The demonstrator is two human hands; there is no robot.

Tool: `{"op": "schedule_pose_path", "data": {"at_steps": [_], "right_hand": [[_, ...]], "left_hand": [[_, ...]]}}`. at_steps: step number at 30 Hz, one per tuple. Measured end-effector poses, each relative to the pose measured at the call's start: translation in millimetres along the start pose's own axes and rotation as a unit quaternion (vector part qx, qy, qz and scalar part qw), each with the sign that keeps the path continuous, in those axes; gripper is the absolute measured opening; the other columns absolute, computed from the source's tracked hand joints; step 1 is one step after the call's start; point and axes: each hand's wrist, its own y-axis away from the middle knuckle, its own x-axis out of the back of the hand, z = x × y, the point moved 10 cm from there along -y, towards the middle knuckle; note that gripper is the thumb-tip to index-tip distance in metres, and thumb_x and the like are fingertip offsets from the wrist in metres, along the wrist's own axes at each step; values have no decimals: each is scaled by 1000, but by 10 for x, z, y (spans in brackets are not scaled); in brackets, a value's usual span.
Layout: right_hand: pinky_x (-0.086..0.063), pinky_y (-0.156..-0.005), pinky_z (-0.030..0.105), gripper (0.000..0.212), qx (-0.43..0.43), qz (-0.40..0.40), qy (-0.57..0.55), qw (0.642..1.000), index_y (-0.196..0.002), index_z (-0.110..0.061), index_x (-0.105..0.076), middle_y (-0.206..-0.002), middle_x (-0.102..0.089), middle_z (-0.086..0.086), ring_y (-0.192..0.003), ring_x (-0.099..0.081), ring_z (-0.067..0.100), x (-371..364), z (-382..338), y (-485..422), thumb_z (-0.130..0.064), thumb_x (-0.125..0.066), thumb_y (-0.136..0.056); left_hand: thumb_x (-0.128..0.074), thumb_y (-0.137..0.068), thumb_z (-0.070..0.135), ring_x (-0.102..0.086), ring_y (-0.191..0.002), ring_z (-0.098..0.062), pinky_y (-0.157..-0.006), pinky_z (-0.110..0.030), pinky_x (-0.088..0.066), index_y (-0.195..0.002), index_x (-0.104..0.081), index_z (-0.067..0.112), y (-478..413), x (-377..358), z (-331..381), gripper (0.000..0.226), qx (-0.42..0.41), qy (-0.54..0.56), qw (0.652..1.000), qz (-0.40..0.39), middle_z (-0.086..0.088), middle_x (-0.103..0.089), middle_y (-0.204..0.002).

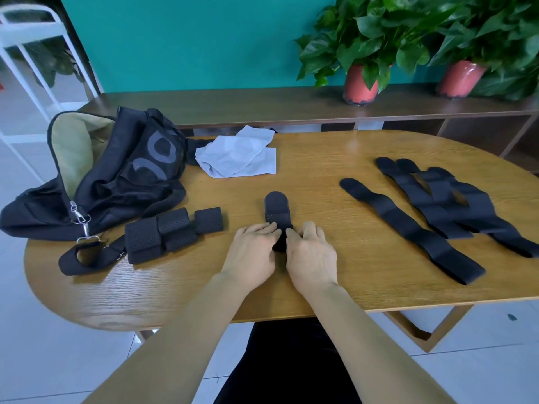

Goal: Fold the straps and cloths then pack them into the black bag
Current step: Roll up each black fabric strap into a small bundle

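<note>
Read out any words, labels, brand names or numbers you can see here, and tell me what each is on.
Black bag: big grey printed shapes, perhaps letters or a logo, too crumpled to read.
Half-folded strap, other straps, cloth, plant pots: no writing visible.

Item: black bag (pixel 122 176), mesh panel printed with large grey curved, ring-like marks; not readable as letters. No other legible text, label or number.

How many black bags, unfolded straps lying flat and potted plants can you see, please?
black bag: 1
unfolded straps: 4, three of them overlapping
potted plants: 2
Total: 7
</note>
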Motion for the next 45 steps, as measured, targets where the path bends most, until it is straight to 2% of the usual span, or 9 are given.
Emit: {"op": "schedule_pose_path", "data": {"at_steps": [4,8,11,15,25,29,32,36,45], "right_hand": [[-44,-56,33,4,46,-12,-27,999,-74,-10,-66,-90,-62,7,-75,-58,26,10,-60,-3,-7,-66,-73],[-39,-93,36,41,73,-129,-78,986,-113,-11,-66,-134,-55,2,-120,-50,21,-71,-30,89,-24,-46,-78],[-33,-101,31,46,86,-141,-111,980,-126,-15,-58,-137,-52,-2,-125,-44,17,18,-22,144,-23,-51,-82],[-44,-90,32,37,47,-108,-174,978,-123,-13,-59,-115,-64,5,-109,-54,23,137,32,142,-10,-51,-87],[-45,-73,32,45,-80,-65,-144,984,-141,-15,-33,-96,-65,11,-91,-60,26,56,135,0,-24,-45,-99],[-43,-61,32,33,-88,-26,-160,983,-126,-9,-44,-80,-65,11,-79,-59,26,60,130,-39,-19,-52,-95],[-40,-52,29,18,-82,-9,-142,986,-105,-10,-53,-69,-63,7,-69,-59,24,68,108,-103,-15,-60,-90],[-37,-36,24,24,-59,36,-100,993,-73,-10,-59,-47,-52,0,-46,-52,19,114,54,-151,-4,-81,-67],[-39,-37,23,22,-41,30,-53,997,-67,-9,-64,-53,-57,2,-51,-56,20,53,20,-186,2,-82,-61]], "left_hand": [[-49,-87,21,-27,-141,-12,-115,-29,-23,-144,-42,19,-13,12,-11,58,-6,47,999,-21,3,-36,-152],[-58,-85,26,-40,-134,-15,-110,-27,-33,-138,-51,20,48,47,-61,54,-11,95,995,-22,3,-47,-145],[-59,-86,25,-52,-120,-17,-99,-32,-43,-132,-57,22,113,95,-67,46,-14,116,993,-19,3,-59,-132],[-52,-93,30,-60,-88,-7,-78,-23,-48,-136,-52,24,183,129,-125,44,33,202,979,-4,4,-67,-116],[-54,-96,19,-61,-112,-19,-97,-35,-49,-146,-37,16,126,164,-229,53,112,195,971,78,-4,-64,-123],[-53,-96,19,-62,-108,-21,-92,-33,-50,-137,-47,15,67,180,-238,41,112,178,974,89,-5,-67,-118],[-53,-97,20,-63,-107,-21,-91,-34,-51,-144,-40,17,25,167,-278,49,120,178,972,91,-4,-66,-118],[-51,-97,19,-64,-98,-22,-85,-36,-53,-132,-53,16,-41,165,-269,35,105,160,978,87,-6,-69,-109],[-43,-101,21,-62,-97,-26,-82,-33,-51,-134,-55,20,-227,52,-274,35,86,107,989,50,-10,-65,-110]]}}
